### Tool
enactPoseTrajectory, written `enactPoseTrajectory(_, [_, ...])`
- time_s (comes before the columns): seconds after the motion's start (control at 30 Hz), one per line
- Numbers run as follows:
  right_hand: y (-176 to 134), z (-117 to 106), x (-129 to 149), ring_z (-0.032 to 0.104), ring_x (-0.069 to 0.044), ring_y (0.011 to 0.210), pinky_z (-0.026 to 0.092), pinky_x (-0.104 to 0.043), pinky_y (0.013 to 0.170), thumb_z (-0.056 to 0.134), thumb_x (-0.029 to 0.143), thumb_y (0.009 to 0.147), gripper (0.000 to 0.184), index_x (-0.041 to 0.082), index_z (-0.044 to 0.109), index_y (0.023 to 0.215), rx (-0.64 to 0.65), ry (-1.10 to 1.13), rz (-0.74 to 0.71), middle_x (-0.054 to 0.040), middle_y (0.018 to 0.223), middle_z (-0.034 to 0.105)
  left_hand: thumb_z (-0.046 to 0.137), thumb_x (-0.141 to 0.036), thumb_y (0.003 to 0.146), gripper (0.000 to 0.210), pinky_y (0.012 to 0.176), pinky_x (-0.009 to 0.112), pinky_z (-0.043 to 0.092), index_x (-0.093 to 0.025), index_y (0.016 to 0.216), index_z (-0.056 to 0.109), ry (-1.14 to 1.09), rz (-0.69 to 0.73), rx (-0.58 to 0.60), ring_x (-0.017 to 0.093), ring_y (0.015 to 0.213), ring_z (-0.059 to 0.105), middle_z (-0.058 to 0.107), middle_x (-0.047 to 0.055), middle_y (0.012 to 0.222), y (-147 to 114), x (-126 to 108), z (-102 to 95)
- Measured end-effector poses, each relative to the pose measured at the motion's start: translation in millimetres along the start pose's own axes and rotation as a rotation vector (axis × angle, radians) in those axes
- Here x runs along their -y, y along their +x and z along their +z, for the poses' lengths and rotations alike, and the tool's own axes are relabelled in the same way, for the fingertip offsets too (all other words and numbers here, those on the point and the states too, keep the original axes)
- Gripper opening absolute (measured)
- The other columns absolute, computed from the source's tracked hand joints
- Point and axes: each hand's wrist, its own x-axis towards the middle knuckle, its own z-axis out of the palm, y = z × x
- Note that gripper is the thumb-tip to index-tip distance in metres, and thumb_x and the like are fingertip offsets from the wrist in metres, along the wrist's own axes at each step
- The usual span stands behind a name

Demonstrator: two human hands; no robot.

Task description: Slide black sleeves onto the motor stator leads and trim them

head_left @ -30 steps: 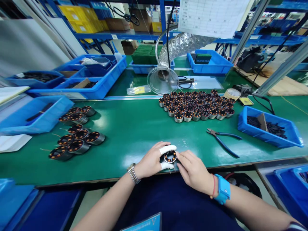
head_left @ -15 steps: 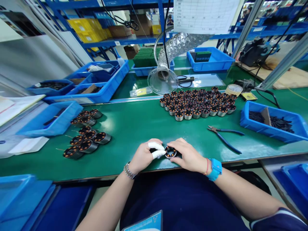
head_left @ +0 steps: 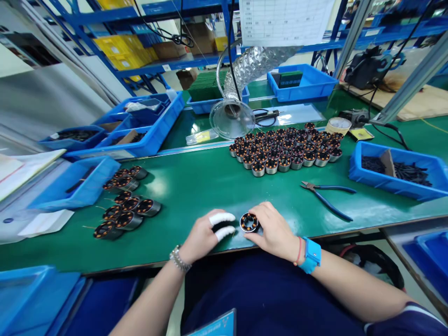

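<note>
My right hand (head_left: 271, 226) grips a motor stator (head_left: 249, 223), a short metal ring with copper windings inside, near the front edge of the green bench. Just left of it, my left hand (head_left: 206, 233) is apart from the stator, with thumb and forefinger spread and white covers on those fingers. A thin wire end shows between the hand and the stator. Farther back stands a block of several stators (head_left: 280, 151), packed close together. To the left lies a looser group of stators (head_left: 129, 212), some with wires sticking out.
Diagonal cutters (head_left: 327, 198) lie right of my hands. Beyond them is a blue bin (head_left: 395, 189) of small black parts. A clear fume hood (head_left: 232, 122) on a foil duct hangs over the back. Blue bins (head_left: 147, 140) and a soldering iron (head_left: 268, 115) are also on the bench.
My left hand has let go of the stator and drawn away to the left, its fingers parting. The right hand keeps hold of the stator. The view has shifted slightly.
</note>
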Motion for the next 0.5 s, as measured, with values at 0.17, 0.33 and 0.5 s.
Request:
enactPoseTrajectory(0.17, [0.0, -0.9, -3.9, 0.045, -0.022, 0.096, 0.040, -0.038, 0.083, 0.060, 0.034, 0.076, 0.042, 0.016, 0.046, 0.112, 0.007, 0.053, -0.069, -0.0100, 0.106, 0.056, 0.060, -0.026, 0.077, 0.009, 0.076, 0.031, 0.048, -0.020, 0.080, 0.065, -0.152, -0.013, 0.010, 0.016, 0.081, 0.060, 0.064, 0.005, 0.083, -7.6, -7.6, 28.1])
enactPoseTrajectory(0.33, [1.3, 2.5, 0.3, 0.045, -0.022, 0.089, 0.039, -0.038, 0.077, 0.057, 0.035, 0.078, 0.032, 0.015, 0.049, 0.102, 0.014, -0.044, -0.022, -0.0099, 0.095, 0.056, 0.062, -0.025, 0.074, 0.008, 0.069, 0.028, 0.047, -0.018, 0.070, 0.063, -0.340, -0.167, -0.035, 0.015, 0.071, 0.057, 0.063, 0.003, 0.076, 0.7, -15.4, 25.1])
enactPoseTrajectory(0.5, [0.0, 9.7, 5.9, 0.043, -0.022, 0.085, 0.039, -0.038, 0.073, 0.054, 0.037, 0.080, 0.029, 0.014, 0.051, 0.096, -0.055, -0.148, 0.026, -0.0108, 0.090, 0.052, 0.066, -0.023, 0.069, 0.006, 0.071, 0.027, 0.047, -0.017, 0.070, 0.064, -0.578, -0.264, -0.360, 0.014, 0.071, 0.058, 0.064, 0.001, 0.073, 11.3, -13.8, 6.7])
